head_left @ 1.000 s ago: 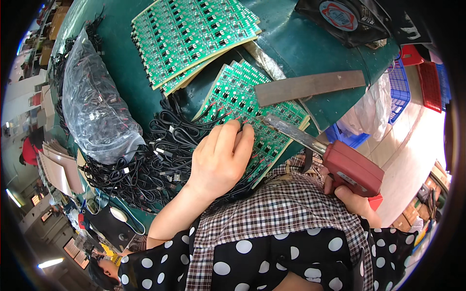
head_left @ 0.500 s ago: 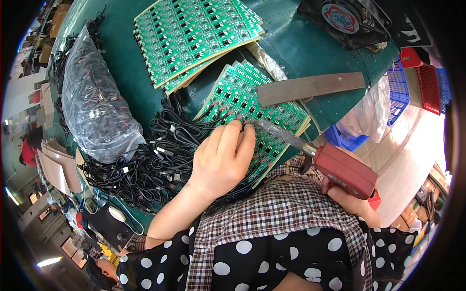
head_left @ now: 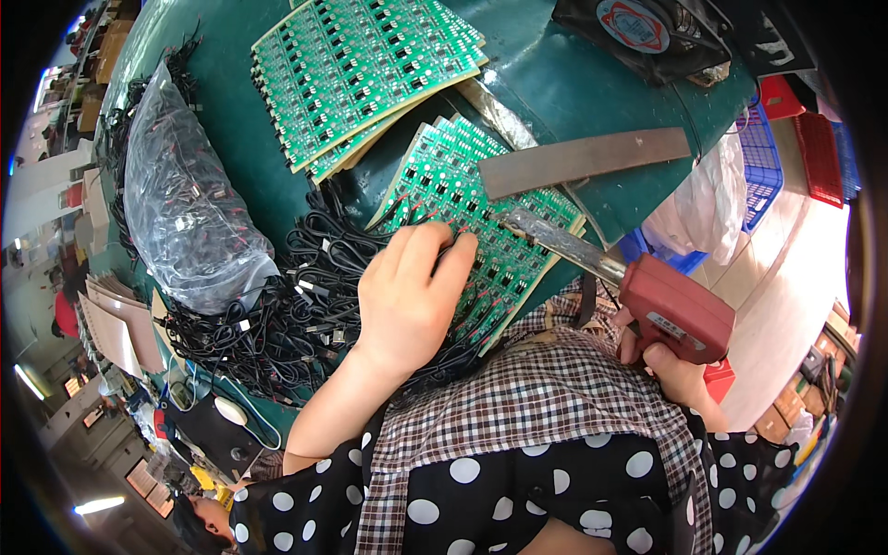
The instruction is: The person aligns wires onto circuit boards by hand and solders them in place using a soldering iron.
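Observation:
My right hand (head_left: 673, 368) grips the handle of a dark red soldering gun (head_left: 680, 305). Its grey metal barrel points left over a panel of green circuit boards (head_left: 435, 176), with the tip a short way from my left fingers. My left hand (head_left: 407, 291) is closed, thumb and fingertips pinched down at the panel. Whatever is between the fingertips is hidden. Thin red wire ends lie on the boards around them. Black cables (head_left: 319, 291) run from a heap on the left to the panel and under my left hand. A flat brown strip (head_left: 587, 163) lies across the panel's far edge.
A second stack of green circuit boards (head_left: 361, 79) lies farther back. To the left is a clear plastic bag (head_left: 185, 199) of cables. A black fan (head_left: 638, 32) stands at the far right. Past the table's right edge are blue crates (head_left: 760, 166) and a plastic bag.
The soldering gun has moved right, and its tip has drawn away from my left fingertips. My left hand has shifted slightly left. The view has moved a little.

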The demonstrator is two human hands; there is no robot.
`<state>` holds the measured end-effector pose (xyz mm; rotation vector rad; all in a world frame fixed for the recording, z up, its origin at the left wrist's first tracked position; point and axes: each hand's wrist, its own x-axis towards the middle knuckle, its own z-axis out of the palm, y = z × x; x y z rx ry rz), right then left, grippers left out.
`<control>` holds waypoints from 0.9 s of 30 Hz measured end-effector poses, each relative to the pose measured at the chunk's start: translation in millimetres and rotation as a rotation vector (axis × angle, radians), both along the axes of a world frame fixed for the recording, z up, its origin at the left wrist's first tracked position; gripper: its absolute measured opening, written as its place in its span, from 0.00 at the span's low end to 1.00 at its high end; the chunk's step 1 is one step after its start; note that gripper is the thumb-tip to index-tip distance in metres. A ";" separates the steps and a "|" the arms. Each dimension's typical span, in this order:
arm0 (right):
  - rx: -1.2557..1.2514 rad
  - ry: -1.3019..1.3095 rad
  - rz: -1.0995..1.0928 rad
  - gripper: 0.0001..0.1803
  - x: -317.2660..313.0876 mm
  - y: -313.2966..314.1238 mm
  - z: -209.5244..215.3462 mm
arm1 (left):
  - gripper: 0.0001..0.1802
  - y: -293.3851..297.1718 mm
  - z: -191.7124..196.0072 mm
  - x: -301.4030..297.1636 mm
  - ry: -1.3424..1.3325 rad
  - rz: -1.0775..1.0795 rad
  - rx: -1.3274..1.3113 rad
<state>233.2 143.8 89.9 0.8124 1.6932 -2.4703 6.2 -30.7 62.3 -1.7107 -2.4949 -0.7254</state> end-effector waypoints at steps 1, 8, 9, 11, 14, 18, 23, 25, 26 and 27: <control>-0.003 0.000 -0.005 0.27 -0.7 -0.6 0.6 | 0.16 0.5 -0.5 -1.4 -0.055 0.009 0.010; -0.079 -0.049 -0.067 0.32 -3.7 -3.3 -1.2 | 0.17 4.5 -2.6 0.3 0.054 -0.064 0.035; -0.086 -0.086 -0.085 0.35 -3.5 -3.7 -0.9 | 0.17 4.2 -2.8 0.9 0.071 -0.070 0.034; -0.076 -0.115 -0.074 0.37 -2.1 -2.9 -1.9 | 0.17 4.1 -3.5 1.6 0.090 -0.077 0.033; 0.026 -0.111 -0.034 0.33 -6.0 -3.6 -2.7 | 0.17 4.4 -4.6 1.7 0.127 -0.083 0.050; 0.019 -0.159 -0.073 0.39 1.7 -4.3 -8.2 | 0.17 4.0 -4.3 2.7 0.156 -0.088 0.036; 0.118 -0.119 -0.056 0.38 2.5 -7.5 -10.3 | 0.17 1.8 -5.9 4.9 0.185 -0.091 0.028; 0.159 -0.098 -0.072 0.38 -0.5 -9.5 -6.1 | 0.16 4.9 -7.5 5.4 0.204 -0.101 0.033; 0.061 -0.122 -0.146 0.38 -2.4 -10.3 -2.1 | 0.16 6.5 -8.2 5.8 0.202 -0.105 0.036; -0.040 -0.140 -0.214 0.38 -4.2 -9.9 0.0 | 0.16 7.1 -7.5 5.9 0.204 -0.103 0.032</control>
